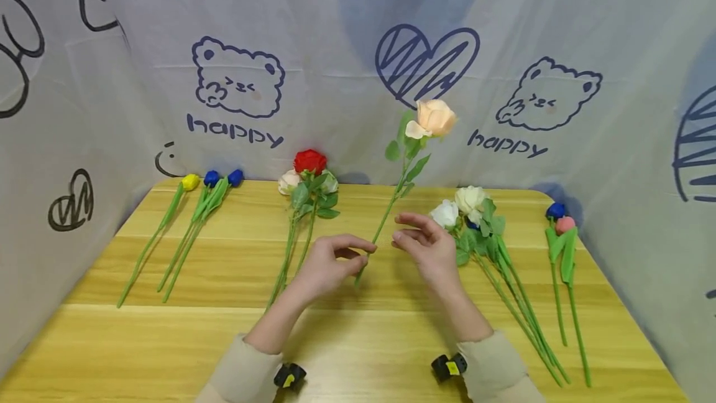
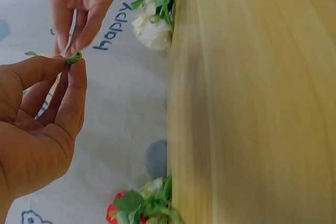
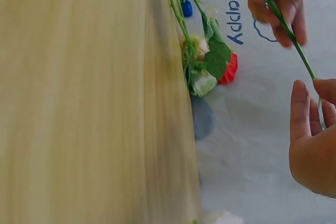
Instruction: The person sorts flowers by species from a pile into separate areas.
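A peach rose (image 1: 437,118) on a long green stem (image 1: 383,222) stands tilted above the table, its bloom up and to the right. My left hand (image 1: 330,265) pinches the stem near its lower end between thumb and fingertips; the cut end (image 2: 76,56) shows in the left wrist view. Just right of the stem is my right hand (image 1: 433,255), thumb and fingers apart and loosely bent. In the head view a small gap separates its fingertips from the stem. The right wrist view shows the stem passing by that right hand (image 3: 315,156).
On the wooden table (image 1: 358,341), a red rose (image 1: 310,161) lies with pale roses at centre left. Blue tulips (image 1: 211,179) and a yellow tulip (image 1: 190,182) lie far left. White roses (image 1: 471,199) lie right, beside a pink tulip (image 1: 565,224). A drawn-on curtain (image 1: 335,92) hangs behind.
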A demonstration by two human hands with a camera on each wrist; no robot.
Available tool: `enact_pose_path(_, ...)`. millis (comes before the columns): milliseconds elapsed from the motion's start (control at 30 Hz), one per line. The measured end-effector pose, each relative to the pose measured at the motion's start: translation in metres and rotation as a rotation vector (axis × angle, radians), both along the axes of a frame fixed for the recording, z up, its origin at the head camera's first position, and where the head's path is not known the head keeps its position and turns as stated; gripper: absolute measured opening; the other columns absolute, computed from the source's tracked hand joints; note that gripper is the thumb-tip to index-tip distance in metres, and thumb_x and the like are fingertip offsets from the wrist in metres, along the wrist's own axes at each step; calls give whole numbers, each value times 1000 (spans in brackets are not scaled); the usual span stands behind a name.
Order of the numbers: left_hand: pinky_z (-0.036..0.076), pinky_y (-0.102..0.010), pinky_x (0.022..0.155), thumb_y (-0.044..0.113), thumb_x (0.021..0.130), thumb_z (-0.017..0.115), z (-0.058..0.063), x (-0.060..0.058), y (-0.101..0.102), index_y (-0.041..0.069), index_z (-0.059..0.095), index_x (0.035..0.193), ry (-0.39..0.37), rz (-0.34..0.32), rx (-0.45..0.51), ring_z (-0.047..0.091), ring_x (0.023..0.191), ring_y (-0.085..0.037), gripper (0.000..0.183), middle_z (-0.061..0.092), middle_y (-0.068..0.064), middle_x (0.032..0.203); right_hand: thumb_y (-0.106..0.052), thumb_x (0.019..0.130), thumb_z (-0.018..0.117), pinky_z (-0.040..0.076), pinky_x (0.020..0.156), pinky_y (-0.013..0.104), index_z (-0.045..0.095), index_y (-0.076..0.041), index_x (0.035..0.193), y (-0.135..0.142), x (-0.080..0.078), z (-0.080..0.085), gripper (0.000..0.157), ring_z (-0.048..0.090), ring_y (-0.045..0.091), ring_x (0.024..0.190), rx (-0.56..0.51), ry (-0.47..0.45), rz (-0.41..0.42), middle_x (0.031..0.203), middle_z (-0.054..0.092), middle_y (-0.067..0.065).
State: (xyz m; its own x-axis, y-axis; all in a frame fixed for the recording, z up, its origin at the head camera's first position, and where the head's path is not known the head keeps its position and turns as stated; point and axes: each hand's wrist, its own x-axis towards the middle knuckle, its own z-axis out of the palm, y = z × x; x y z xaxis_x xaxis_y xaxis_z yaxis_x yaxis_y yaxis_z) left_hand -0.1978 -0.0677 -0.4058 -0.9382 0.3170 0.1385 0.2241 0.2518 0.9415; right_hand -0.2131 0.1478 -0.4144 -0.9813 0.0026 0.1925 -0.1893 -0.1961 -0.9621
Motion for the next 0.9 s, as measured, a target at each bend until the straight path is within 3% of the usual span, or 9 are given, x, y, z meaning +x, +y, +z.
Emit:
enact_pose_path(233, 59, -27, 74, 3, 96, 71, 2, 5, -36, 10, 80, 115, -2, 70, -33, 72, 100, -22, 22, 75, -8, 119, 10, 93, 71, 63, 88, 38, 62, 9, 130, 24, 5, 0, 38, 71, 15, 96, 37, -8, -52, 121, 70, 11)
enact_pose_path(433, 62, -42, 80, 5, 98, 69, 6, 13, -73, 10, 78, 121, -24, 147, -72, 71, 101, -27, 24, 73, -12, 122, 10, 93, 72, 63, 86, 36, 61, 12, 131, 54, 11, -4, 40, 72, 14, 95, 70, -25, -100, 116, 73, 4)
enact_pose_path(567, 62, -46, 81, 6, 100, 69, 7, 18, -99, 10, 77, 123, -34, 197, -110, 71, 100, -32, 25, 73, -13, 124, 7, 95, 71, 63, 85, 34, 63, 8, 132, 82, 19, -5, 38, 72, 10, 95, 117, -57, -126, 116, 73, 0)
enact_pose_path(700, 62, -45, 80, 7, 101, 68, 7, 23, -126, 9, 76, 125, -39, 240, -171, 72, 99, -30, 25, 72, -15, 126, 2, 96, 72, 62, 83, 29, 67, -3, 131, 112, 27, -9, 35, 72, 8, 93, 157, -89, -153, 116, 73, -5)
enact_pose_path(900, 61, -38, 75, 8, 101, 68, 7, 29, -159, 5, 73, 127, -67, 271, -260, 72, 94, -23, 27, 70, -21, 126, -2, 94, 77, 62, 78, 25, 70, -7, 128, 153, 40, -13, 36, 72, 7, 89, 181, -119, -214, 110, 74, -8)
